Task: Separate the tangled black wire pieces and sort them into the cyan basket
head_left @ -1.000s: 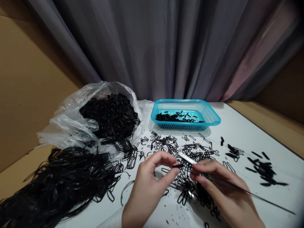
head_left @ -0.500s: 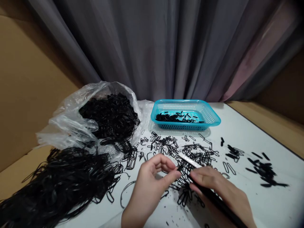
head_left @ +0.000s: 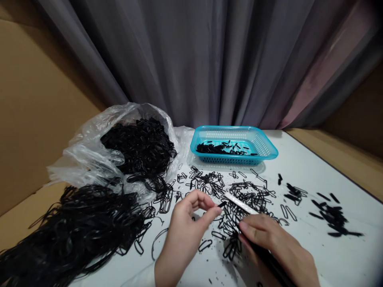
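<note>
Between thumb and fingertips, my left hand (head_left: 191, 223) pinches a small black strip (head_left: 222, 204). My right hand (head_left: 277, 239) is closed around the black handle of a knife (head_left: 242, 202), whose pale narrow blade points up and left. The blade tip is close to the strip, with a small gap between them. Beneath both hands lies a scatter of thin black oblong loops (head_left: 231, 243) on the white table. The far end of the handle runs under my right palm and is partly hidden.
A blue perforated basket (head_left: 271, 152) with small black pieces stands at the back. On the left, a clear plastic bag (head_left: 86, 135) spills black strips, and a heap of black strands (head_left: 89, 231) lies in front. Small black pieces (head_left: 333, 217) are piled at the right.
My left hand has drawn slightly left with the black strip, away from the knife. My right hand has shifted slightly down. The basket and piles are unchanged.
</note>
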A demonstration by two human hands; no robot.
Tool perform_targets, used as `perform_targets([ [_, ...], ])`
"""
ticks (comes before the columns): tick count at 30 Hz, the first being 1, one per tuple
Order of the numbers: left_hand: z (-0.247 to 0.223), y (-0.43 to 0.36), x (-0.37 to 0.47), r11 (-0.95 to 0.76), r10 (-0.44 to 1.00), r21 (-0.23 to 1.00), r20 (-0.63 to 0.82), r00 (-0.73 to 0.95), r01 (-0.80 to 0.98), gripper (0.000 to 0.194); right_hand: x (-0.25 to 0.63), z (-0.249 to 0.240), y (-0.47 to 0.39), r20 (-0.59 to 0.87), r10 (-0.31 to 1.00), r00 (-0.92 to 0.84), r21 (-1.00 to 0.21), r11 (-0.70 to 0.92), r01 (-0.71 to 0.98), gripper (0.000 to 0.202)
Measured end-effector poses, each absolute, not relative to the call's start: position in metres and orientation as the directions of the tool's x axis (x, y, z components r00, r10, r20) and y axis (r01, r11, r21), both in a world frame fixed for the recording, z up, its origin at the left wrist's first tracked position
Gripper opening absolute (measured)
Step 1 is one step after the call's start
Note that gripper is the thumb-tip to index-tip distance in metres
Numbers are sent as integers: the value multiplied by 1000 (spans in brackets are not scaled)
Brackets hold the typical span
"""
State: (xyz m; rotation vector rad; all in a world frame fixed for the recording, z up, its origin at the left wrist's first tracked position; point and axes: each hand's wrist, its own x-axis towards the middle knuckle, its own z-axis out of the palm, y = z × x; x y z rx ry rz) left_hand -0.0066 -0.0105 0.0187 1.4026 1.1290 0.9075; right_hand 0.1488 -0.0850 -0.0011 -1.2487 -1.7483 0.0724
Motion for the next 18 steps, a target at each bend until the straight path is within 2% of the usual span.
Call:
perform_targets([
  [18,19,-14,-7,28,949,991,-67,307,129,11,149,0,-83,705,708,-44,-478,520,708,7],
])
